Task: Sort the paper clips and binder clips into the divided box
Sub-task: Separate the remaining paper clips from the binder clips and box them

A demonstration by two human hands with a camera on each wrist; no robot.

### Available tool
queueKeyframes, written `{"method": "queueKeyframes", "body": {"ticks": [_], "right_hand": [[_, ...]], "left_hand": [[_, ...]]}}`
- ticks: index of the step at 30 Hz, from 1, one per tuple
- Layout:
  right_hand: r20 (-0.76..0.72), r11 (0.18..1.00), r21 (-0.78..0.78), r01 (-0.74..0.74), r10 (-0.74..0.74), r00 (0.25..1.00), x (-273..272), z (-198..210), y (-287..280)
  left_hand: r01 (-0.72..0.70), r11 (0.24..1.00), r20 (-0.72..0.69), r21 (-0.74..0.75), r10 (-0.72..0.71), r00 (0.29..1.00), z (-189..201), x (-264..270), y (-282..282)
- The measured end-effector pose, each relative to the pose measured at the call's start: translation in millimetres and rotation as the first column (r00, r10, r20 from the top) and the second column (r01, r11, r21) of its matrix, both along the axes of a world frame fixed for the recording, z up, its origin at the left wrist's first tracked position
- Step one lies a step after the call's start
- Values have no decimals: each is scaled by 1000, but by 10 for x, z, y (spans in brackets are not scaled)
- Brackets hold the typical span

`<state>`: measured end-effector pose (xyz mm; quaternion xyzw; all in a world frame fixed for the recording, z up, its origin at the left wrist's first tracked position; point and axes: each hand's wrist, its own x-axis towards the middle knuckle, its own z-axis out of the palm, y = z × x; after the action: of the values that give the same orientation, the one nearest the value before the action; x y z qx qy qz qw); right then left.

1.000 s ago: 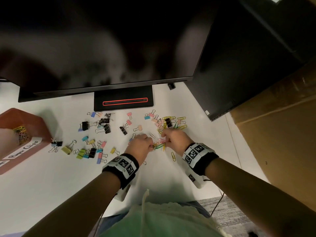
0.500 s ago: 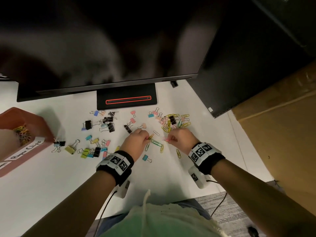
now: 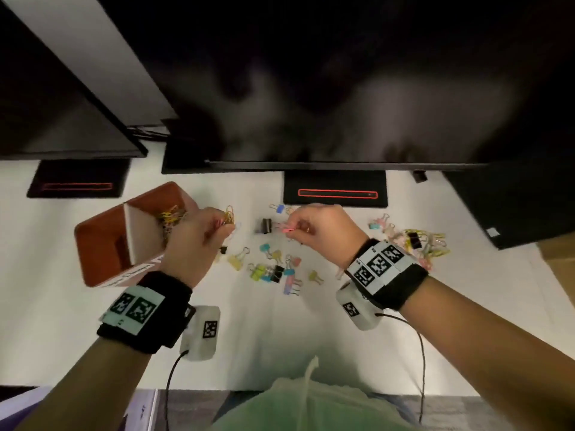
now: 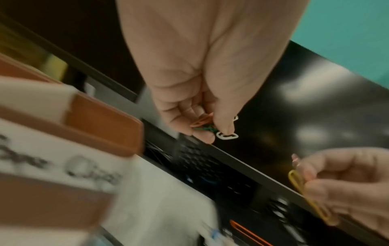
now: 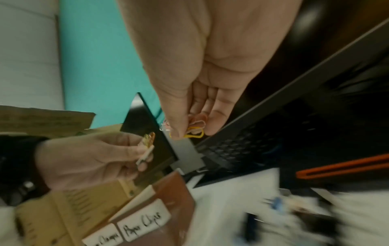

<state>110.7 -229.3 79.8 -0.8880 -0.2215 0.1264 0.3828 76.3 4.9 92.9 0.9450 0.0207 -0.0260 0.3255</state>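
My left hand (image 3: 221,228) pinches a small bunch of paper clips (image 3: 229,214), yellow and pink, just right of the brown divided box (image 3: 102,234). In the left wrist view the left hand (image 4: 212,131) holds orange, green and white clips (image 4: 205,125). My right hand (image 3: 294,228) is raised over the binder clips and pinches pink clips (image 3: 287,229). The right wrist view shows yellow and pink clips (image 5: 195,131) in the right hand (image 5: 189,133). The box's right compartment, labelled "Paper Clips" (image 5: 143,222), holds several paper clips (image 3: 169,217).
Several coloured binder clips (image 3: 273,269) lie on the white desk in front of me. A pile of paper clips (image 3: 427,244) lies at the right. Monitors overhang the back of the desk, with their stands (image 3: 336,189) behind the clips. A cardboard box (image 3: 560,265) stands far right.
Both hands have lifted off the paper clip pile with clips in them and moved left. The left hand now hangs beside the box. My head has turned left.
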Motion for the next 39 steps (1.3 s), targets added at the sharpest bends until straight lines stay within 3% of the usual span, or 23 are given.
{"method": "queueKeyframes", "body": {"ticks": [3, 7, 9, 12, 15, 17, 21, 27, 30, 36, 39], "right_hand": [[29, 995, 57, -85, 83, 996, 181, 74, 860], [-51, 994, 36, -105, 107, 993, 357, -38, 1822], [-132, 994, -14, -109, 106, 986, 409, -110, 2109], [-178, 993, 18, -113, 115, 977, 384, -141, 2183], [-62, 981, 150, -120, 130, 990, 221, -108, 1789], [-10, 983, 132, -126, 129, 992, 65, -160, 1286], [-43, 990, -141, 10, -16, 999, -344, -508, -33], [-119, 851, -453, 265, -352, 929, -999, -771, -1614], [-150, 826, -484, 287, -402, 903, -1203, -882, -1939], [-241, 895, -345, 284, -377, 894, -1177, -1063, -2123], [-250, 922, -319, 219, -305, 919, -1108, -1047, -2154]], "left_hand": [[-177, 976, -85, 130, 189, 978, -15, 77, 646], [-257, 934, -189, 248, 307, 933, -163, 228, 1060], [-254, 935, -233, 248, 312, 921, -184, 266, 1082], [-105, 952, -260, 288, 183, 948, -150, 250, 1055], [-22, 973, -174, 230, 63, 983, -97, 194, 949], [36, 991, -110, 131, -21, 994, -93, 155, 737], [193, 981, -167, -21, -194, 967, -224, 95, 22], [404, 914, -313, -28, -392, 865, -572, 9, -1257], [474, 880, -349, 37, -433, 831, -773, -51, -1759], [542, 795, -459, 273, -388, 799, -1030, -181, -2292], [477, 837, -434, 266, -338, 835, -1106, -174, -2337]]}}
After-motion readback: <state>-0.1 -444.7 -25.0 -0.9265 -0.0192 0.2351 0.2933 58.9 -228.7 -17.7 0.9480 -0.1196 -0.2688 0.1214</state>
